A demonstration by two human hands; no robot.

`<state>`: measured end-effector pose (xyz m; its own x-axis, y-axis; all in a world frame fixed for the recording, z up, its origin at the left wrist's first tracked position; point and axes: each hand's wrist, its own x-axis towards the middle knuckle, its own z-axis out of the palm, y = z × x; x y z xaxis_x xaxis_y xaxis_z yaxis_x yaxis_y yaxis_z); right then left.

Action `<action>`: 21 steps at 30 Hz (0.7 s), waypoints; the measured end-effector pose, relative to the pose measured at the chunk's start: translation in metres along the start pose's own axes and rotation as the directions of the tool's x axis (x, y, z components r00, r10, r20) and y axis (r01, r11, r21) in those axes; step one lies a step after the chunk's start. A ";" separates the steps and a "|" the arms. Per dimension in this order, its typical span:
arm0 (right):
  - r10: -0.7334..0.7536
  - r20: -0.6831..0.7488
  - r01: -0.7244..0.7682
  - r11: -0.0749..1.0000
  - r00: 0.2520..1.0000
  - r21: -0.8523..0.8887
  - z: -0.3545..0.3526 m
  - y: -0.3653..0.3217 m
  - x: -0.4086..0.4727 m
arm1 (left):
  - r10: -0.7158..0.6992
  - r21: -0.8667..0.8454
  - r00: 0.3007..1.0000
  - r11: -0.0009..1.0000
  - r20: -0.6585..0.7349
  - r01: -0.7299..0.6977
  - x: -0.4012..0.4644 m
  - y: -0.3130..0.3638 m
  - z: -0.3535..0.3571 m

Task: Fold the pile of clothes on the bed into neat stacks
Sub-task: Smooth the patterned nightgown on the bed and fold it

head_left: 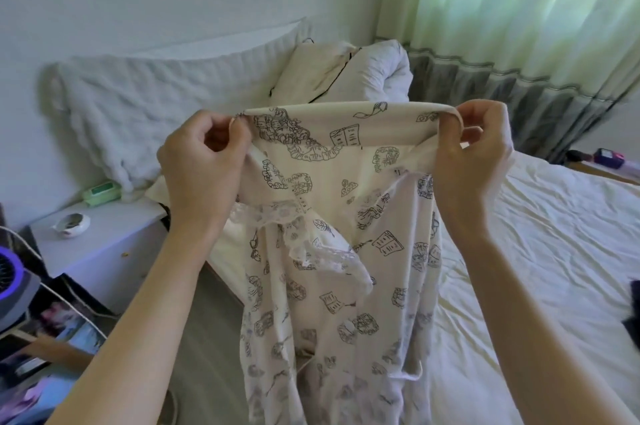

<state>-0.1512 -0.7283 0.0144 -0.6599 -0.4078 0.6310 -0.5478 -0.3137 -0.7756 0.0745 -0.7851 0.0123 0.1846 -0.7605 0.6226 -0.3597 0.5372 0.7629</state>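
Both forearms reach up from the bottom corners, and between them hangs a cream printed garment (332, 251), lifted clear of the bed (554, 251) and draping down past the lower edge of view. Its top edge is stretched level between the two hands. The left hand (202, 165) has thumb and fingers curled tight, pinching the garment's top left corner. The right hand (474, 154) is curled too, with the folded top hem hooked over its fingers at the right corner. A strip of lace trim (311, 237) runs across the middle of the cloth, below the left hand.

To the right, the pale sheet lies wrinkled but open across a broad stretch, with a dark cloth (632, 307) just showing at the right edge. Behind the garment a white pillow (322, 71) and a bunched white duvet (384, 68) sit at the head of the bed against the quilted headboard (156, 92). A green curtain (519, 9) hangs beyond the far side.

On the left, grey floor (211, 338) runs in a narrow lane between the mattress edge and a white bedside cabinet (104, 241), which carries a small dish (71, 224) and a green box (102, 192).
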 end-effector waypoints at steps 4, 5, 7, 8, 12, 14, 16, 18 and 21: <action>0.008 0.070 -0.003 0.998 0.998 -0.064 0.059 0.061 0.010 | -0.091 0.080 0.996 0.993 0.024 0.088 0.026 -0.062 0.041; 0.021 0.088 -0.013 0.996 0.996 -0.086 0.079 0.082 0.016 | -0.120 0.098 0.992 0.988 0.028 0.117 0.037 -0.082 0.055; 0.047 0.128 -0.032 0.992 0.991 -0.119 0.125 0.130 0.026 | -0.186 0.135 0.981 0.975 0.046 0.179 0.060 -0.129 0.089; 0.069 0.152 -0.050 0.991 0.986 -0.125 0.150 0.158 0.033 | -0.222 0.157 0.973 0.965 0.057 0.211 0.072 -0.155 0.108; 0.190 0.243 -0.155 0.976 0.951 -0.154 0.258 0.281 0.049 | -0.346 0.222 0.936 0.920 0.069 0.324 0.108 -0.275 0.191; 0.318 0.274 -0.271 0.943 0.908 -0.195 0.305 0.345 0.045 | -0.454 0.262 0.884 0.872 0.113 0.414 0.114 -0.342 0.229; 0.500 0.329 -0.439 0.864 0.801 -0.245 0.337 0.405 0.026 | -0.602 0.292 0.772 0.790 0.204 0.539 0.106 -0.406 0.256; 0.648 0.391 -0.542 0.762 0.654 -0.354 0.352 0.455 -0.005 | -0.723 0.387 0.621 0.689 0.304 0.613 0.084 -0.459 0.267; 0.712 0.452 -0.492 0.700 0.537 -0.518 0.347 0.502 -0.055 | -0.787 0.557 0.471 0.616 0.399 0.557 0.036 -0.509 0.259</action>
<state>-0.2116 -1.1610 -0.4156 -0.5124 -0.8298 -0.2211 -0.3246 0.4255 -0.8448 0.0273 -1.1805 -0.3989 0.0050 -0.9266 -0.3761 -0.6280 -0.2956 0.7199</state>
